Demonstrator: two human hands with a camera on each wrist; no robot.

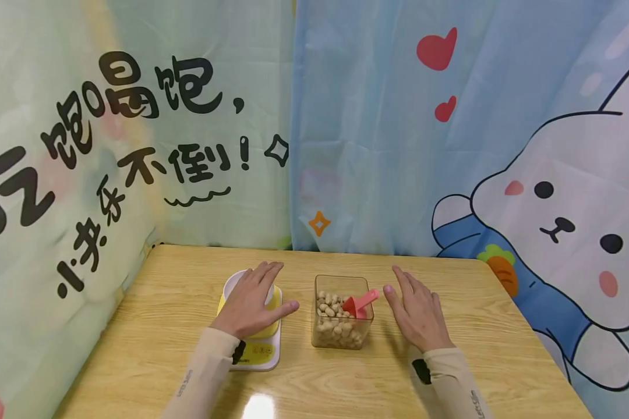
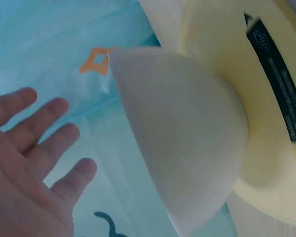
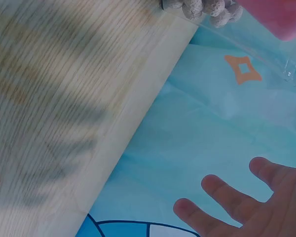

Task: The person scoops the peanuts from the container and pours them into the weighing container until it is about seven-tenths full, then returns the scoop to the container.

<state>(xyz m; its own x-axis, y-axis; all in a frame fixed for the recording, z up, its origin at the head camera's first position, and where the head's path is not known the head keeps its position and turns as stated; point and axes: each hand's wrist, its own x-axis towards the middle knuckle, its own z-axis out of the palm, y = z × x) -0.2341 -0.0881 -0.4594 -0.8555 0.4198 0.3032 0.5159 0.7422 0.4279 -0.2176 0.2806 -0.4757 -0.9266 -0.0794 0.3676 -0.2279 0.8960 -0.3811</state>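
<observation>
My left hand [image 1: 254, 304] hovers over the left side of the table with its fingers spread and nothing in them. Partly hidden behind it, a white bowl [image 1: 233, 283] sits on a yellow and white kitchen scale [image 1: 270, 356]; the left wrist view shows the bowl [image 2: 180, 133] from the side, close by the fingertips. To the right stands a clear square container [image 1: 340, 284] of peanuts in their shells [image 1: 331, 307]. A red-pink scoop [image 1: 368, 298] lies in it, handle leaning over the right rim. Beyond that rim, my right hand [image 1: 420, 311] is held with fingers extended, holding nothing.
The wooden table [image 1: 304, 384] reaches back to two printed curtains. The left one [image 1: 225, 221] carries black lettering, and the blue one [image 1: 361, 174] shows hearts and a cartoon rabbit. The curtains meet behind the scale and container.
</observation>
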